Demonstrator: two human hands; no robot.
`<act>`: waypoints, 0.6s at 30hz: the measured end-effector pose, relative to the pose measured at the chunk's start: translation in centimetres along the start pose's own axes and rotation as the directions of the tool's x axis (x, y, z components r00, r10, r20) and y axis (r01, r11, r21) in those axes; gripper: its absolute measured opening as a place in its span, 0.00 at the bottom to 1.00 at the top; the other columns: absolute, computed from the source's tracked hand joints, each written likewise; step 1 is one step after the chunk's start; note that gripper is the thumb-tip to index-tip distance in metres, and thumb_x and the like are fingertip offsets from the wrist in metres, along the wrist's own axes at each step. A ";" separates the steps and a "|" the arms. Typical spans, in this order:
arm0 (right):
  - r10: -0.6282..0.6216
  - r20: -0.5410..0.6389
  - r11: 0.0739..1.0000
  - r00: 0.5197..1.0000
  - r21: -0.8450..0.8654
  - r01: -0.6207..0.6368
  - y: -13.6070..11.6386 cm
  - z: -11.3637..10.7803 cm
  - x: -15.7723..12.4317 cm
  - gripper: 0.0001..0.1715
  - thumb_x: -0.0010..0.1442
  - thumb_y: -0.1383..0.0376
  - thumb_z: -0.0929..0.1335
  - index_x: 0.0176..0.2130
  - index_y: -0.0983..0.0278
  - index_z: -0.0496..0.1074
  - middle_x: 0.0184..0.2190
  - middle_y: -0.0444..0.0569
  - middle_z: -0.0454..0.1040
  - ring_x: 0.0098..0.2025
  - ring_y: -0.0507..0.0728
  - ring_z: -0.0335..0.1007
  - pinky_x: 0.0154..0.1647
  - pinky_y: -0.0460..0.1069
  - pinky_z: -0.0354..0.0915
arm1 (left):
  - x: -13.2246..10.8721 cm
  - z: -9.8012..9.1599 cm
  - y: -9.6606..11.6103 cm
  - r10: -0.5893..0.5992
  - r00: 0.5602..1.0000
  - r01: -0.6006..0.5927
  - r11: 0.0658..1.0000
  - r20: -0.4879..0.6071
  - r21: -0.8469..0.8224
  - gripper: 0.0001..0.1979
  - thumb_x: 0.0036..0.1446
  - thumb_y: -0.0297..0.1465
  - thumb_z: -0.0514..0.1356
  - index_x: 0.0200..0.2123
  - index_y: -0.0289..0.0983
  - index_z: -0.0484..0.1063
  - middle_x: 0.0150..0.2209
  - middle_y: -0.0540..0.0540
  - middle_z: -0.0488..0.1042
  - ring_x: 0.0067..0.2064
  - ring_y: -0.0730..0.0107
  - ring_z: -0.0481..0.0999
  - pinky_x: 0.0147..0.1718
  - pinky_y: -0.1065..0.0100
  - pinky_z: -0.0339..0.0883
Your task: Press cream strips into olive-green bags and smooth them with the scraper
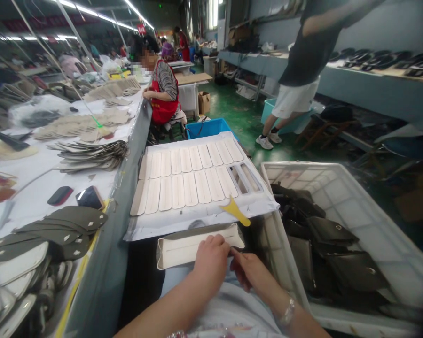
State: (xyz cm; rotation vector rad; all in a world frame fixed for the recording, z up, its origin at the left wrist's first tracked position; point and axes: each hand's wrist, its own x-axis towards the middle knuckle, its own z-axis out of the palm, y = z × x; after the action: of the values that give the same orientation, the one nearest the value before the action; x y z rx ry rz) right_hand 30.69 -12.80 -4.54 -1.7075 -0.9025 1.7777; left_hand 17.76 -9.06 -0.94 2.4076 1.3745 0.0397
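Cream panel [179, 253] looks partway worked, my left hand [214, 253] closed over it, my right hand [249, 271] pinching its edge, and two rows of strips [178, 191] seem left on the worktop [169, 226].

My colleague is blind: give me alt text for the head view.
The left hand rests on a dark-edged cream panel above the person's lap, the right hand at its near edge. Beyond, two rows of cream strips lie on a white-covered board, a yellow tool at its edge; a white crate of dark items stands to the right.
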 end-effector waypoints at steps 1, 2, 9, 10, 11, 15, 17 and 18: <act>0.007 0.016 1.000 1.000 0.030 -0.008 -0.2 0.4 -0.2 0.30 0.56 0.45 0.58 0.19 0.65 0.65 0.09 0.41 0.58 0.09 0.48 0.51 0.10 0.45 0.44 | -0.4 -0.1 -0.1 -0.006 1.000 0.006 1.000 -0.005 -0.001 0.08 0.57 0.25 0.52 0.32 0.37 0.70 0.38 0.44 0.69 0.40 0.60 0.67 0.36 0.61 0.62; 0.009 0.008 0.999 1.000 0.048 -0.009 -0.3 0.7 -0.3 0.30 0.56 0.45 0.58 0.20 0.65 0.67 0.10 0.41 0.60 0.09 0.48 0.52 0.10 0.44 0.45 | -0.8 -0.3 -0.4 -0.019 1.000 0.019 1.000 -0.025 -0.005 0.06 0.56 0.26 0.53 0.34 0.37 0.70 0.39 0.44 0.69 0.42 0.59 0.67 0.37 0.60 0.62; 0.073 -0.032 0.964 0.997 0.259 -0.062 0.1 1.7 -0.8 0.27 0.56 0.46 0.61 0.27 0.67 0.68 0.17 0.44 0.69 0.12 0.46 0.59 0.12 0.42 0.51 | -5.2 -2.4 -6.2 -0.151 0.977 0.130 0.981 -0.148 -0.144 0.04 0.55 0.32 0.58 0.32 0.38 0.71 0.37 0.47 0.70 0.42 0.61 0.67 0.39 0.62 0.60; 0.082 -0.036 0.959 0.996 0.276 -0.069 0.0 2.0 -0.8 0.27 0.56 0.46 0.61 0.28 0.68 0.69 0.18 0.45 0.70 0.13 0.46 0.60 0.13 0.41 0.52 | -5.3 -2.6 -6.7 -0.128 0.986 0.110 0.982 -0.110 -0.157 0.06 0.55 0.33 0.58 0.28 0.38 0.71 0.35 0.48 0.70 0.40 0.62 0.67 0.37 0.63 0.59; 0.094 -0.042 0.955 0.995 0.288 -0.078 0.0 2.2 -0.9 0.27 0.56 0.47 0.61 0.29 0.68 0.69 0.20 0.46 0.71 0.13 0.46 0.61 0.13 0.41 0.53 | -5.4 -2.7 -6.9 -0.108 0.990 0.094 0.983 -0.085 -0.156 0.08 0.56 0.33 0.57 0.25 0.39 0.71 0.34 0.48 0.70 0.40 0.63 0.67 0.37 0.64 0.59; 0.121 -0.058 0.940 0.991 0.329 -0.096 -0.4 3.6 -1.2 0.25 0.57 0.48 0.61 0.32 0.68 0.69 0.23 0.48 0.73 0.15 0.47 0.64 0.14 0.42 0.55 | -4.9 -2.4 -6.5 -0.113 0.988 0.108 0.993 -0.103 -0.052 0.11 0.59 0.30 0.53 0.26 0.38 0.71 0.35 0.48 0.70 0.40 0.62 0.66 0.36 0.62 0.57; 0.124 -0.066 0.931 0.990 0.353 -0.093 -0.6 4.4 -1.1 0.25 0.57 0.49 0.61 0.32 0.68 0.69 0.23 0.48 0.74 0.15 0.47 0.64 0.14 0.42 0.56 | -4.7 -2.1 -6.3 -0.125 0.984 0.126 0.992 -0.130 -0.003 0.11 0.59 0.29 0.51 0.27 0.37 0.70 0.35 0.46 0.70 0.41 0.60 0.66 0.37 0.60 0.57; 0.129 -0.069 0.927 0.989 0.363 -0.096 -0.7 4.8 -1.1 0.24 0.57 0.49 0.61 0.32 0.68 0.69 0.23 0.48 0.74 0.15 0.47 0.64 0.14 0.42 0.57 | -4.7 -1.9 -6.2 -0.130 0.982 0.133 0.991 -0.140 0.015 0.10 0.59 0.28 0.51 0.28 0.37 0.70 0.36 0.46 0.70 0.41 0.60 0.66 0.37 0.59 0.57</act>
State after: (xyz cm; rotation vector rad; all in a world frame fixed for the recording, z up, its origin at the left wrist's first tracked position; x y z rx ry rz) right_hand 25.99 -13.67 -3.33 -1.6089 -0.4120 1.7894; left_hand 9.80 -9.54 -0.46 2.3660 1.6025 0.1595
